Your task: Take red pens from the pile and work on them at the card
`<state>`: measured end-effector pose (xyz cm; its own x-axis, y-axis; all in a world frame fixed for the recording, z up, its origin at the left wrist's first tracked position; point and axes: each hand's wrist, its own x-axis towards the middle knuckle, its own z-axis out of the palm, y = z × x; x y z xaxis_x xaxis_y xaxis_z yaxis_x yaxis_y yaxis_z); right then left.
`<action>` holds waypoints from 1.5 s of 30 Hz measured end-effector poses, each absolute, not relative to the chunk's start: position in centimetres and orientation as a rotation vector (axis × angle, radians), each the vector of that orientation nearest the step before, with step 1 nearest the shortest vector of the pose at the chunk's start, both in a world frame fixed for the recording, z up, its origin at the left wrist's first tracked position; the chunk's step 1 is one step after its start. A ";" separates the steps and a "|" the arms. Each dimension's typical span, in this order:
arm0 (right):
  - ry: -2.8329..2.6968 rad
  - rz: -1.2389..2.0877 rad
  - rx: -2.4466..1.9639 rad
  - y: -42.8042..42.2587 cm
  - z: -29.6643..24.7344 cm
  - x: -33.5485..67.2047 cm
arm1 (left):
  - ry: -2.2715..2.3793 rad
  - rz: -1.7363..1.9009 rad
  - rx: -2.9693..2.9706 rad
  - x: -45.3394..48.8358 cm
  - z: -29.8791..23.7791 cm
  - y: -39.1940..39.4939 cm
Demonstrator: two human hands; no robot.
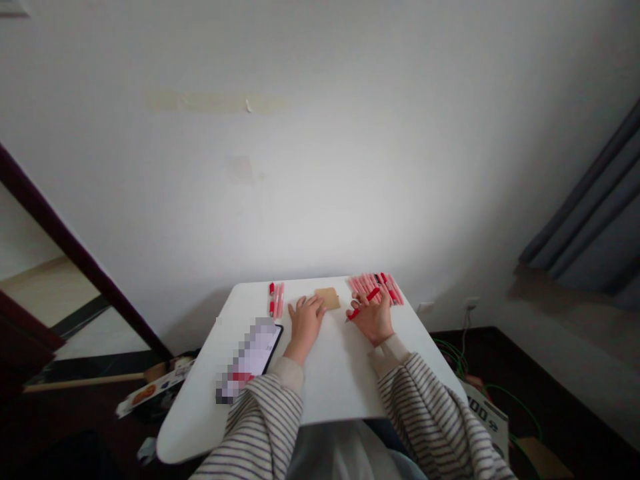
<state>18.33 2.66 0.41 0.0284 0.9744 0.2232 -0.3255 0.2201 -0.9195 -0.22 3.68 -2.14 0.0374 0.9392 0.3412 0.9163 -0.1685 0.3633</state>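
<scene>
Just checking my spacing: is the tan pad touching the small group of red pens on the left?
Apart. The head view shows white tabletop between the tan pad and the red pens on the left.

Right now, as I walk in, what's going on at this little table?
A person is sitting at a white table. Their right hand holds what looks like a red pen, and their left hand lies with its fingers at the left edge of a small tan card. A larger batch of pens lies beyond the right hand, a smaller batch on the left, and a smartphone nearer the person.
</scene>
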 end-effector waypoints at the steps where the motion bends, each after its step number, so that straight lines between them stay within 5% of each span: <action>1: -1.082 1.174 -0.817 2.7 0.4 18.3 | 1.996 0.796 2.230 -0.2 -2.1 3.6; 16: -1.000 1.210 -0.779 4.3 -1.0 18.3 | 1.987 0.782 2.208 -0.2 -1.7 3.3; 28: -1.533 -0.173 -1.513 6.2 -0.1 22.0 | 1.999 0.781 2.222 -0.2 -2.1 3.0; 45: -1.666 -0.353 -1.615 6.6 -1.1 21.7 | 2.031 0.773 2.243 0.3 -1.8 2.6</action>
<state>21.67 6.55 -1.09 0.1047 0.7232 0.6826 0.9379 0.1566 -0.3097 0.32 2.63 -1.80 0.0316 0.9385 0.3437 0.9295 -0.1540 0.3352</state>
